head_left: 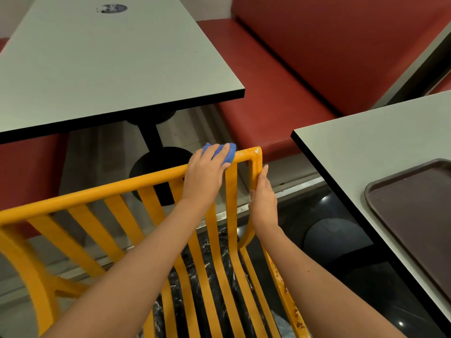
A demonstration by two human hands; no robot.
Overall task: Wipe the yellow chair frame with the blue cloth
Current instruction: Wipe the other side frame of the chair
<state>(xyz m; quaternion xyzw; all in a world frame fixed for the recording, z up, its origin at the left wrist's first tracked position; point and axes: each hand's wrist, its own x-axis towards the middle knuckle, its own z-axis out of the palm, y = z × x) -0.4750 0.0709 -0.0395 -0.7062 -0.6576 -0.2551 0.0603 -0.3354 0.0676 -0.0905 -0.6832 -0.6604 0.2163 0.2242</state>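
Cloth [225, 152] sits bunched under the left hand [206, 173], whose fingers curl over it and press it onto the top rail of the chair [97, 191]. Only blue folds show between and beyond the fingers. The rail's long axis runs from that grip down and away to the left edge of view, and a short way to the right it reaches the chair's upper corner, where pale specks dot the paint. Just below that corner the right hand [263, 201] is wrapped closed around the side post, thumb up along it. Yellow slats drop from the rail toward the viewer, passing under both forearms. The post's lower stretch, nearer the viewer than the right hand, carries brown crusty spots.

Beyond the left hand stands a grey table [97, 69] with a dark round sticker near its far end; whatever is printed on it is too small to read. Right of the right hand, a second table [353, 142] bears a brown tray [415, 215] with nothing visible in it. A red bench [280, 76] lies past the cloth.
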